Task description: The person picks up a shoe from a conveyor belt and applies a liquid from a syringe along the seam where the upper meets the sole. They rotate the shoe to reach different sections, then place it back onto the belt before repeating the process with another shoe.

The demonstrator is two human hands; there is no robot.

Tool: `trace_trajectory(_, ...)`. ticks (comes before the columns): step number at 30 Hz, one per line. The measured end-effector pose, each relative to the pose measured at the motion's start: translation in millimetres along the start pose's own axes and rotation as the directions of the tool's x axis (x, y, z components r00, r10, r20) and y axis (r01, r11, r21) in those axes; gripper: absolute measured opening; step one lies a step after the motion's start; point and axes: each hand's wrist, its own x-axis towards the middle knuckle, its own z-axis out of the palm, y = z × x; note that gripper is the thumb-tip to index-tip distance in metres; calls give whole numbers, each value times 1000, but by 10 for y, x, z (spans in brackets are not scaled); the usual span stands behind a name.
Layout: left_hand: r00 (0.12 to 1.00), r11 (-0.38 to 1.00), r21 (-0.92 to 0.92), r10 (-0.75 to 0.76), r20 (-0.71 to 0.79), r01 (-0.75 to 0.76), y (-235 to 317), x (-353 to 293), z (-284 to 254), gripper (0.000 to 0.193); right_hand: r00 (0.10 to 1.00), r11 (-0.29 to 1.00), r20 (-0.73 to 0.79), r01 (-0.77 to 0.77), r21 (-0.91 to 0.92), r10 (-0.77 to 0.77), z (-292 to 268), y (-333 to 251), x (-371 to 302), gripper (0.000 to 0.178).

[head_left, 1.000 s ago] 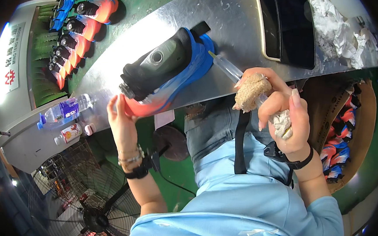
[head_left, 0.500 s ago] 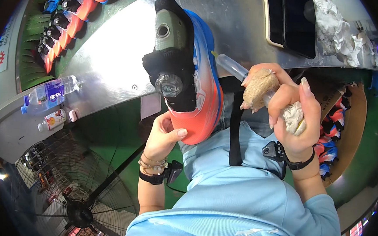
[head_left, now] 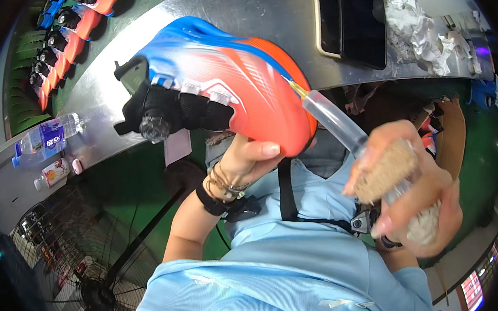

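My left hand (head_left: 254, 159) grips the toe end of a coral and blue sports shoe (head_left: 247, 92), thumb on the upper. The shoe lies tilted on its side, its sole edge facing right. A clear round dial (head_left: 154, 128) sits on its black strap. In my right hand (head_left: 431, 191) is a clear syringe (head_left: 335, 121) with a yellowish tip, which meets the seam between upper and orange sole near the toe; whether it touches cannot be told. The same hand also holds a rough beige block (head_left: 387, 171) and a crumpled whitish lump (head_left: 424, 224).
Similar shoes (head_left: 76, 28) stand in a row at the far left. Two phones (head_left: 350, 29) and crumpled white tissue (head_left: 422, 35) lie on the metal table (head_left: 154, 24). Bottles (head_left: 48, 141) are at the left edge, above a floor fan (head_left: 98, 295). A cardboard box (head_left: 453, 132) stands right.
The shoe has turned from upright to its side, toe still in my left hand. My right hand has moved lower and right, and the syringe tip now meets the shoe's sole seam.
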Motion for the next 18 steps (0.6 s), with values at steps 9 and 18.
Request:
trace_trajectory(9, 995, 995, -49, 87, 44, -85, -21, 474, 106, 73, 996, 982, -12, 83, -168, -86, -38, -179, -59, 59)
trace_trajectory(18, 974, 978, -46, 206, 98, -202, -45, 678, 123, 54, 996, 939, 59, 87, -333, -72, -38, -194, -80, 61)
